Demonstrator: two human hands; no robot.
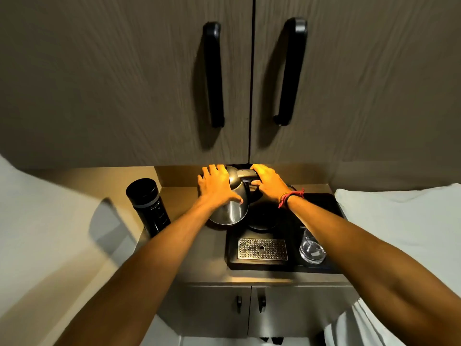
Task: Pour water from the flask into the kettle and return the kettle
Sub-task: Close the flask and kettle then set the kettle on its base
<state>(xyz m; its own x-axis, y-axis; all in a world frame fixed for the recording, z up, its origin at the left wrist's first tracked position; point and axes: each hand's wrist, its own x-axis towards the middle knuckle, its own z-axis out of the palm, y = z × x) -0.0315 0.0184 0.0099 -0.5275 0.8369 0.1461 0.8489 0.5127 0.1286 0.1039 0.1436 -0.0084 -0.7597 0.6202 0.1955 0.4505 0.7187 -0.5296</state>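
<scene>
A steel kettle (230, 211) with a black handle is tilted and held just left of its round black base (263, 219), which lies bare on a black tray (321, 203). My left hand (215, 187) is pressed flat on the kettle's body with fingers spread. My right hand (267, 182) is closed around the black handle at the top. A black flask (148, 206) stands upright on the counter to the left, apart from both hands.
The tray also holds a perforated metal drip grate (262, 248) and a clear glass (311, 248) at the front right. Cupboard doors with black handles (214, 73) hang close above. White bedding (399, 221) lies at both sides. Small cabinet doors (249, 303) sit below the counter.
</scene>
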